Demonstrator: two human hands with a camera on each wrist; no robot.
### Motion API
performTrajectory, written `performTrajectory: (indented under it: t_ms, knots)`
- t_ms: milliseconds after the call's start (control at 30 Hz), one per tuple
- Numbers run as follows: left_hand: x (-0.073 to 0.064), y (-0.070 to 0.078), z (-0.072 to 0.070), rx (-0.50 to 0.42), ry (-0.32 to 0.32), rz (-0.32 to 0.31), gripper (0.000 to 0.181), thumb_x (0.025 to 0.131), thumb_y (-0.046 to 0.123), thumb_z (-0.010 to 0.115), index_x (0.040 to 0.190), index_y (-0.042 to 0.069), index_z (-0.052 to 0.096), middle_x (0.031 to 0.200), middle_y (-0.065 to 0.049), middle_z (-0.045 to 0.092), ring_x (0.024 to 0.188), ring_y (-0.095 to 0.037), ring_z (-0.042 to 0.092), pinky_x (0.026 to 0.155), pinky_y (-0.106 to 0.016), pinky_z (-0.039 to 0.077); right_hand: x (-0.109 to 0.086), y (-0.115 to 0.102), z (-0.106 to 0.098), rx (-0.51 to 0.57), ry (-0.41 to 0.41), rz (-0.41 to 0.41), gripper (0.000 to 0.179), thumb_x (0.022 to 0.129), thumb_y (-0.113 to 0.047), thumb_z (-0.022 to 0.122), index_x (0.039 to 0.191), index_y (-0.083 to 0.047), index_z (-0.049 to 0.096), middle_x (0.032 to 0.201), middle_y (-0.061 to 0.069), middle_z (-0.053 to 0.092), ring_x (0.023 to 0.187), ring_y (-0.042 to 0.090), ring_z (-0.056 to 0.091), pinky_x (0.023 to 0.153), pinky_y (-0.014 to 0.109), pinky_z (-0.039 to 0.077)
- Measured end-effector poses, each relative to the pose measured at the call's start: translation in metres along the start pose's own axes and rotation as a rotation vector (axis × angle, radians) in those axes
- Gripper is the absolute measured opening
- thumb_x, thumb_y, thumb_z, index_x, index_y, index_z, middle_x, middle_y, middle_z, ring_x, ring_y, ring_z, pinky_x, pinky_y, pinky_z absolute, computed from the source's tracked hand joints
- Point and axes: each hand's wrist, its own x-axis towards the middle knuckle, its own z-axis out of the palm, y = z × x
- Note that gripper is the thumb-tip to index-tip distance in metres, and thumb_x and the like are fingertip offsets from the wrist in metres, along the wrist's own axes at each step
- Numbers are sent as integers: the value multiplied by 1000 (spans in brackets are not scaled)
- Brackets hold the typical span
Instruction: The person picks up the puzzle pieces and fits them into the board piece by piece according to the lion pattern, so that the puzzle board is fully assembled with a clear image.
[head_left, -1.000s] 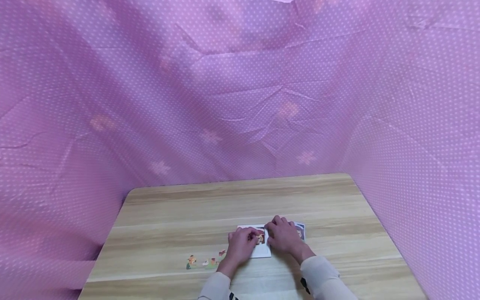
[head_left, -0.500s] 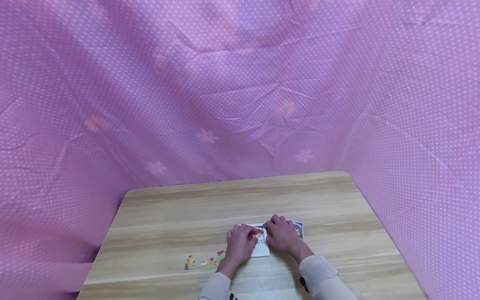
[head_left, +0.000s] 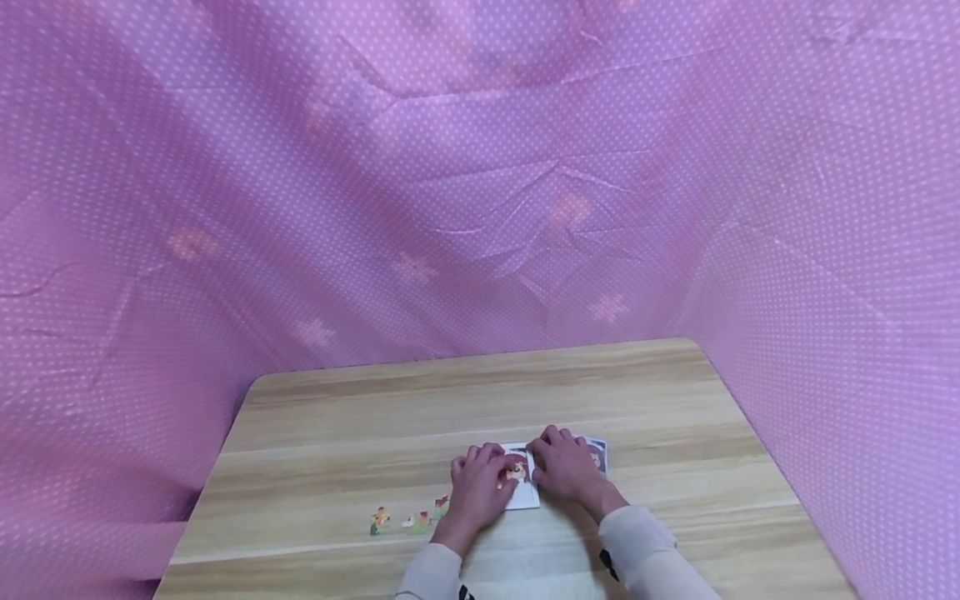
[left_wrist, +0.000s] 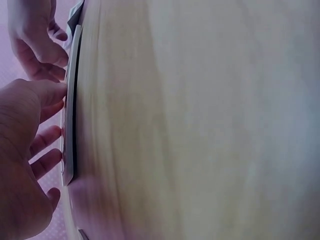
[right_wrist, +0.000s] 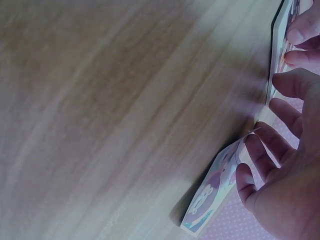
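Note:
A small white puzzle board (head_left: 525, 500) lies on the table, with a dark red and orange picture (head_left: 518, 469) near its right side. My left hand (head_left: 478, 487) reaches over its left part. In the left wrist view, the left thumb and fingertips touch the board's upper face, the fingers loosely bent and spread. My right hand (head_left: 567, 471) rests at the board's right edge, thumb and forefinger against it. Beneath its other fingers, a picture card (right_wrist: 210, 195) with a pale animal on purple sticks out to the right. The left hand hides much of the board.
Several loose puzzle pieces lie left of the left wrist, among them an orange and green one (head_left: 381, 518) and a green one (head_left: 417, 522). The wooden table (head_left: 337, 433) meets a pink dotted curtain (head_left: 480, 250) at its back and sides.
The left thumb and forefinger have spread apart on the board. Half a second ago a pale outlined area showed beside them; now the red and orange picture shows there. The right hand stays put.

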Motion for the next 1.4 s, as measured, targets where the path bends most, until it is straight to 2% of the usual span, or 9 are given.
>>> performTrajectory:
  t_ms: [233, 433, 567, 733, 1000, 1400]
  knots:
    - [-3, 8, -1, 27, 2, -38, 30, 82, 41, 68, 111, 31, 69, 120, 7, 57, 108, -17, 46, 92, -49, 33, -3, 2, -2, -2, -1, -13, 40, 84, -37, 66, 122, -23, 64, 109, -1, 54, 98, 19, 48, 82, 42, 41]
    - [-7, 10, -2, -9, 12, -35, 35, 82, 41, 70, 115, 31, 68, 120, 7, 58, 110, -17, 47, 93, -50, 32, -5, 4, -2, -7, -14, -12, 41, 84, -38, 66, 123, -24, 63, 110, -1, 54, 99, 19, 49, 83, 42, 41]
    - [-10, 5, -5, -41, 36, -20, 35, 83, 39, 69, 117, 32, 67, 119, 7, 59, 111, -17, 48, 93, -49, 34, -5, 4, -3, -8, -8, -15, 41, 84, -38, 66, 123, -24, 63, 110, -1, 54, 99, 18, 49, 83, 40, 40]
    - [-17, -3, -11, -67, 56, -13, 28, 85, 38, 67, 111, 27, 67, 119, 7, 60, 113, -17, 51, 96, -50, 36, -6, 3, -3, 0, -16, -18, 41, 84, -37, 66, 122, -24, 64, 110, -1, 54, 98, 19, 48, 83, 40, 40]
    - [-29, -17, -26, -103, 55, -78, 33, 84, 39, 69, 113, 25, 66, 126, 3, 61, 117, -20, 52, 100, -52, 34, -7, 2, -4, 15, -17, -11, 41, 83, -36, 67, 122, -23, 64, 110, -1, 54, 99, 19, 47, 84, 41, 39]
    - [-38, -38, -40, -47, 43, -114, 35, 81, 38, 70, 113, 25, 66, 117, 4, 62, 112, -20, 53, 100, -54, 35, -6, -4, -5, 38, -15, 12, 41, 83, -35, 70, 121, -22, 65, 111, -1, 54, 101, 21, 48, 86, 43, 40]
